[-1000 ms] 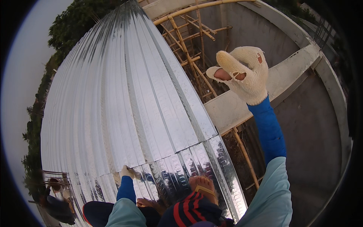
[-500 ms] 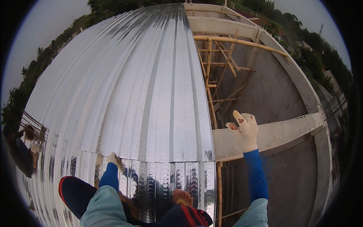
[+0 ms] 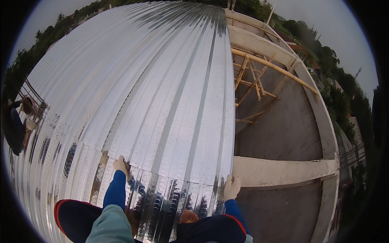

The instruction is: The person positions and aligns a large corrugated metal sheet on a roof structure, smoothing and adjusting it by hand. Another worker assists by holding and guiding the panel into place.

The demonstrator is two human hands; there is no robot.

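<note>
A long shiny corrugated metal roofing sheet (image 3: 182,105) stretches away from me, its near edge lapping over another ribbed metal sheet (image 3: 162,202). My left hand (image 3: 120,165), in a pale glove, is closed on that near edge, left of the middle. At the sheet's near right corner, my right hand (image 3: 231,187) has its gloved fingers curled around the side edge. The undersides of both grips are hidden. My bare foot (image 3: 189,216) rests on the lower sheet between my dark-clad knees.
Right of the sheet lies an open drop with a concrete beam (image 3: 283,170) across it and bamboo scaffolding (image 3: 275,69) farther off. A concrete wall top (image 3: 324,117) bounds it. Another person (image 3: 14,125) is at the far left; someone's legs (image 3: 231,4) show at the far end.
My right hand has come down and left from above the beam onto the sheet's corner, closing there. My left hand stays at the near edge. The view has turned.
</note>
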